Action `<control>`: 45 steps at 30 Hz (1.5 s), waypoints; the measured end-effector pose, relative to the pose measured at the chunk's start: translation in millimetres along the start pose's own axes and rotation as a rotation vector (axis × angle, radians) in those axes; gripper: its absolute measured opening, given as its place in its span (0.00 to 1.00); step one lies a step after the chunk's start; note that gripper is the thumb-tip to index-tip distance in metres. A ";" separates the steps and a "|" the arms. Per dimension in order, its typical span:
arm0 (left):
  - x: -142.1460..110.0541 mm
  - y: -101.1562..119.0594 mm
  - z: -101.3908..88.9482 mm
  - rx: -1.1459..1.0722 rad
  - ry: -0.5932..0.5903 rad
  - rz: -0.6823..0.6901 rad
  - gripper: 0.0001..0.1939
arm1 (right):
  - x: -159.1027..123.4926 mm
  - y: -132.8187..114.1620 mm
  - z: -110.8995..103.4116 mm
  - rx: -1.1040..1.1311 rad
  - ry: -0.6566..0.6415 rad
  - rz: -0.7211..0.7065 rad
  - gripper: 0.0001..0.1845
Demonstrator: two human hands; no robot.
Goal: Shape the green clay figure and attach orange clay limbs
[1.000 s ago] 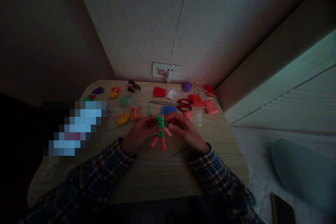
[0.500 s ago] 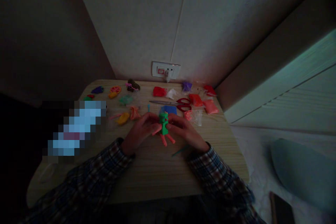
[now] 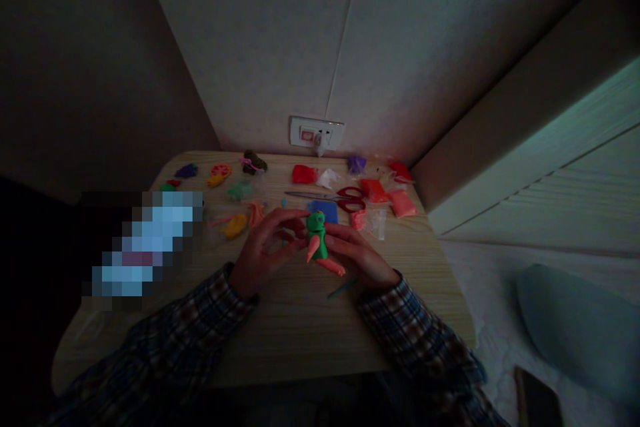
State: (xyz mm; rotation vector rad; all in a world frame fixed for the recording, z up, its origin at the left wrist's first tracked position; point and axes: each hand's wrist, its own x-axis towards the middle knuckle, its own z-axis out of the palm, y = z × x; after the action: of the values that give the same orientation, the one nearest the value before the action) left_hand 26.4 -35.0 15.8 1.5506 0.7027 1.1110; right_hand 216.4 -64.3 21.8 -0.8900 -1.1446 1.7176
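Observation:
Between my hands, above the middle of the table, is a small clay figure (image 3: 319,244) with a green head and body and pink-orange limbs. It is turned sideways, legs pointing to the lower right. My left hand (image 3: 270,247) grips it from the left, with fingertips at its head and side. From the other side my right hand (image 3: 357,250) holds it, fingers against its back and partly hidden behind it. Below my right hand lies a thin teal modelling tool (image 3: 343,288). Just beyond the figure is a blue clay packet (image 3: 325,212).
Red-handled scissors (image 3: 351,199) lie behind the hands. Bags of red (image 3: 304,174), orange (image 3: 373,191) and pink clay (image 3: 402,203) sit toward the back and right. Yellow clay (image 3: 234,226) is at left, near a blurred bright rectangle (image 3: 150,240). A wall socket (image 3: 317,133) is behind the table (image 3: 300,340).
The clay figure has turned from facing front to sideways, its legs swinging right. My left hand's fingers have shifted up toward its head, and the pink arm now shows in front of its body.

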 end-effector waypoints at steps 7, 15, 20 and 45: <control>-2.8 0.1 1.1 0.122 -0.092 0.162 0.30 | 0.6 -3.8 3.5 0.060 0.035 0.001 0.19; -3.2 2.5 1.5 0.371 -0.041 0.328 0.31 | 2.0 1.5 7.9 0.093 0.026 0.040 0.19; -3.0 2.3 -0.4 0.389 -0.012 0.295 0.28 | 3.1 2.1 9.6 0.096 0.022 0.050 0.20; -3.3 1.2 -1.6 0.197 -0.057 0.275 0.28 | 2.1 3.9 7.4 0.070 -0.061 -0.011 0.17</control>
State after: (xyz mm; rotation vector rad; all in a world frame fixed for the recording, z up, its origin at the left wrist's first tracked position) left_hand 23.5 -37.5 16.0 1.8823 0.5859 1.2207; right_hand 208.1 -65.6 20.3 -0.7925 -1.1205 1.7753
